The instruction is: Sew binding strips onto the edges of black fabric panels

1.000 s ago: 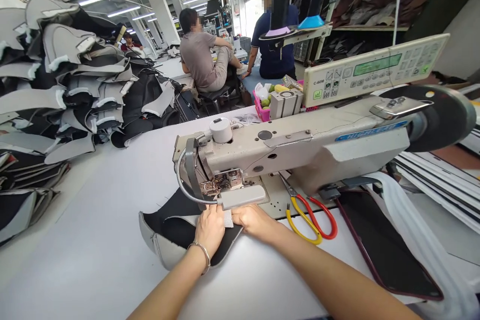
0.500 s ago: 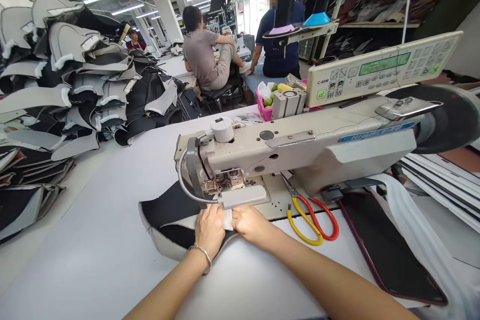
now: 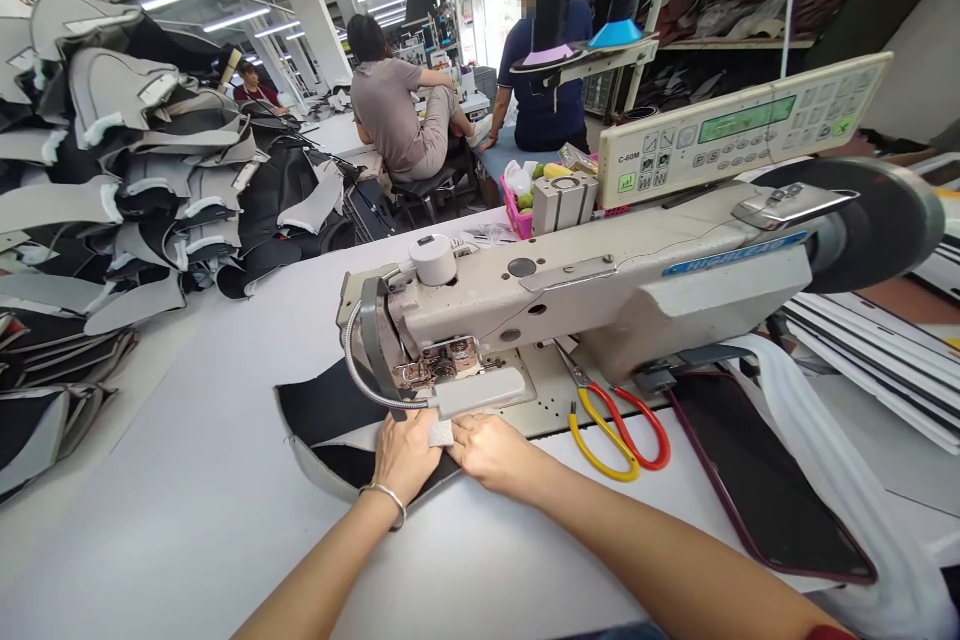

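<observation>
Centrally, low in the frame, the black-and-grey fabric piece (image 3: 330, 402) lies beneath the left hand (image 3: 409, 455) and extends leftward from it; its near edge passes toward the right hand (image 3: 491, 450). A pale strip (image 3: 441, 433) shows between the hands, just below the sewing machine (image 3: 517, 288) head. Left: fingers together, laid on the piece. Right: fingers curled narrow at the strip's right side. Whether either hand grips cannot be told; fingertips partly hidden. Scissors (image 3: 587, 390) lie right of the right hand.
</observation>
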A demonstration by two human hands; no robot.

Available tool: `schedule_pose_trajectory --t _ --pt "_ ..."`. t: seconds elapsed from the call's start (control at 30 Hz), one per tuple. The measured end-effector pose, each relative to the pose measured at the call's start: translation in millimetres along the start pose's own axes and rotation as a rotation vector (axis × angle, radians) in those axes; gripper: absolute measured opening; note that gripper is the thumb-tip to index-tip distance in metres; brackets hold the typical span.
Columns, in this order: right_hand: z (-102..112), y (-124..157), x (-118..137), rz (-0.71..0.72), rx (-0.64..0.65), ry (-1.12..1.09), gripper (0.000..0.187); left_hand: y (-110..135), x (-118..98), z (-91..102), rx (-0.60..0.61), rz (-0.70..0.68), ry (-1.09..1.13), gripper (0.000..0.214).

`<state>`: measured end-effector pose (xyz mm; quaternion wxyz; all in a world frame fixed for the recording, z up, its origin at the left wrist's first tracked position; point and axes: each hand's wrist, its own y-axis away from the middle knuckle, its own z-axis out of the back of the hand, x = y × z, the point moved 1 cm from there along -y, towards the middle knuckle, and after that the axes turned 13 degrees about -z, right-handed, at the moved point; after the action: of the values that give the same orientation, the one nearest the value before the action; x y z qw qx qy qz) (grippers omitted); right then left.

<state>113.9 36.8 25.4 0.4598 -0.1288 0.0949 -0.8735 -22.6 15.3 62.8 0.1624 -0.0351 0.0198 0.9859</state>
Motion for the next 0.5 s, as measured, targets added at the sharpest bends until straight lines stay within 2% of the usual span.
schedule_pose_trajectory --t 0.23,0.5 --pt "3.2 -0.9 21.2 0.006 0.059 0.148 0.012 5.5 -5.3 0.3 -0.061 0.008 0.178 0.028" --pt "-11.9 -24.6 44.1 -0.130 0.112 0.147 0.013 -4.6 11.2 3.7 -0.095 -0.111 0.088 0.021"
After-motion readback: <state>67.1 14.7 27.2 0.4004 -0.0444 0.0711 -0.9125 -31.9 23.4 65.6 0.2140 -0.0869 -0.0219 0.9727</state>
